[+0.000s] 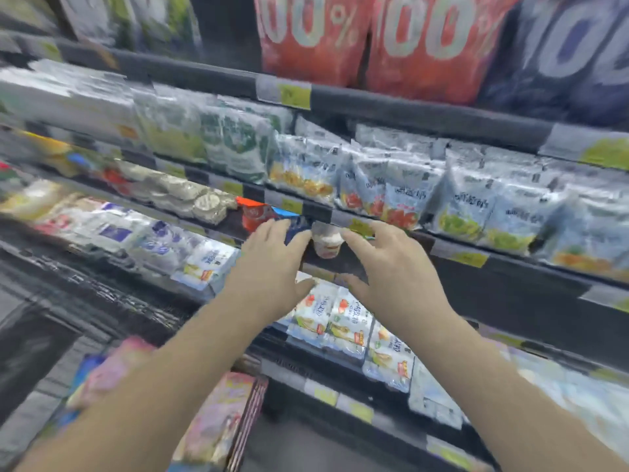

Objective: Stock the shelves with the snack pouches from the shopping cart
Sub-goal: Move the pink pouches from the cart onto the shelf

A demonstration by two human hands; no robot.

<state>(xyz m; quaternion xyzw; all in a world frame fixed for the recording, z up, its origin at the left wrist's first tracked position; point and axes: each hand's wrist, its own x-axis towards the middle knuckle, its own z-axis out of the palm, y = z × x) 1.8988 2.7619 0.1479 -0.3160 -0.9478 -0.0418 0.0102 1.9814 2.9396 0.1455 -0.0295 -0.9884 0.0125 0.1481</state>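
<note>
A small white snack pouch (326, 242) sits at the front of a dark shelf gap, just under a price rail. My left hand (272, 267) reaches in from the left, fingers spread, with its fingertips at the pouch's left side. My right hand (391, 267) mirrors it on the right, fingertips at the pouch's right side. Both thumbs hang wide below, so neither hand wraps the pouch. A dark blue pouch (296, 229) and a red pouch (255, 215) lie just behind my left fingers. The whole view is motion-blurred.
The shelf above holds rows of pale blue fruit-print pouches (401, 195). White packs (340, 321) fill the shelf below my hands. Large red bags (374, 39) stand on the top shelf. Pink packages (218, 424) lie low at the left, beside my left forearm.
</note>
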